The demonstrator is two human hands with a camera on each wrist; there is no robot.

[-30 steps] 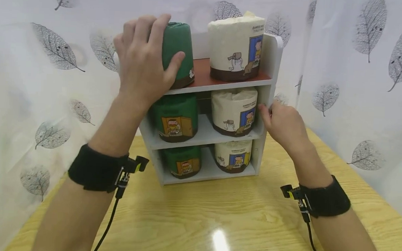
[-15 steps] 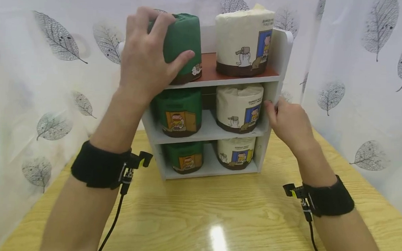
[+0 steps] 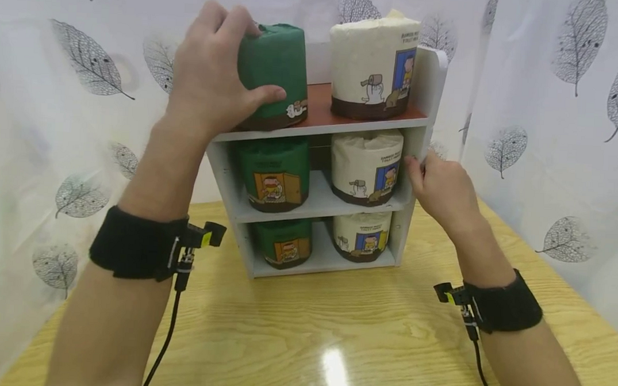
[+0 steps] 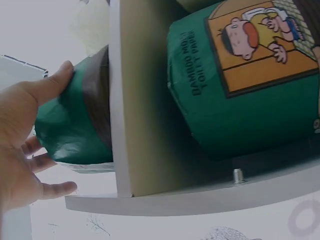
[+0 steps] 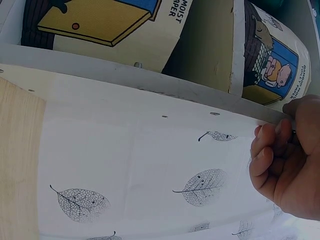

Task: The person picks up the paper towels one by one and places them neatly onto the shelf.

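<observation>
My left grip (image 3: 210,85) clasps the green roll (image 3: 275,70) on the top shelf (image 3: 343,122); my right grip (image 3: 441,187) pinches the rack's side panel (image 3: 420,140).

Head cam sits above my arms, looks fwd and down at the shelf unit (image 3: 321,159) from a little way back, whole unit in frame. Left wrist cam is v. close, looks up from under the top shelf's left end. Right wrist cam, also close, looks along the unit's right side panel. All three share the shelf unit (image 4: 125,100) (image 5: 150,90).
</observation>
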